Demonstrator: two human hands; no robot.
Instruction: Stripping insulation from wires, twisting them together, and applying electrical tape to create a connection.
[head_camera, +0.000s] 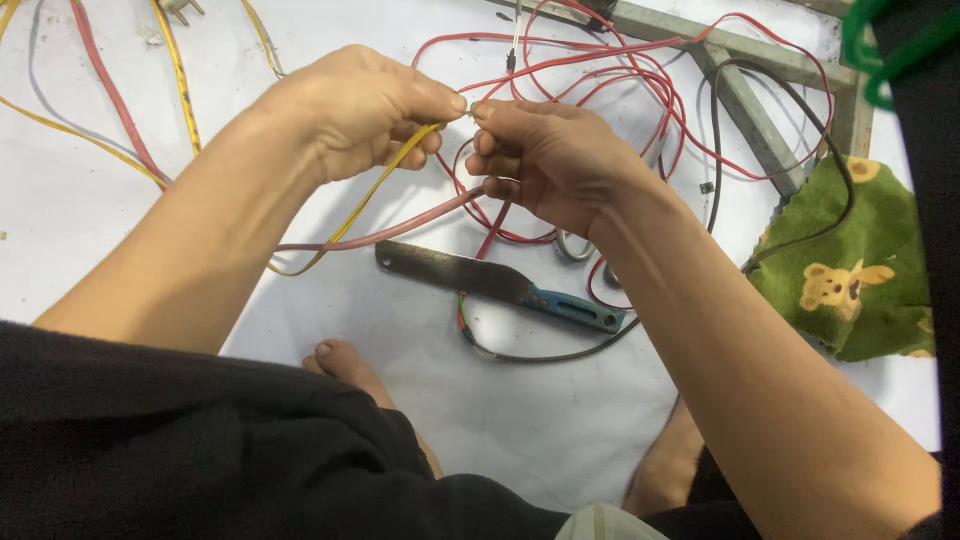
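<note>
Two hands pinching wire ends together above a white sheet.
The left hand (365, 110) grips a yellow wire (375, 190); the right hand (545, 160) holds a red wire (400, 228), fingertips meeting above a blue-handled knife (490, 280).

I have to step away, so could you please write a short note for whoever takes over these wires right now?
Left hand: pinching the bare end of a yellow wire, with a pink wire trailing under it.
Right hand: pinching the end of a red wire. The fingertips of both hands meet, wire ends touching between them.
Nearby: a knife with a blue handle lies on the white sheet, below the hands; loose red loops lie beyond them.
Done: ends brought together. Whether they are twisted cannot be told.
Left: probably finishing and covering the joint.
</note>
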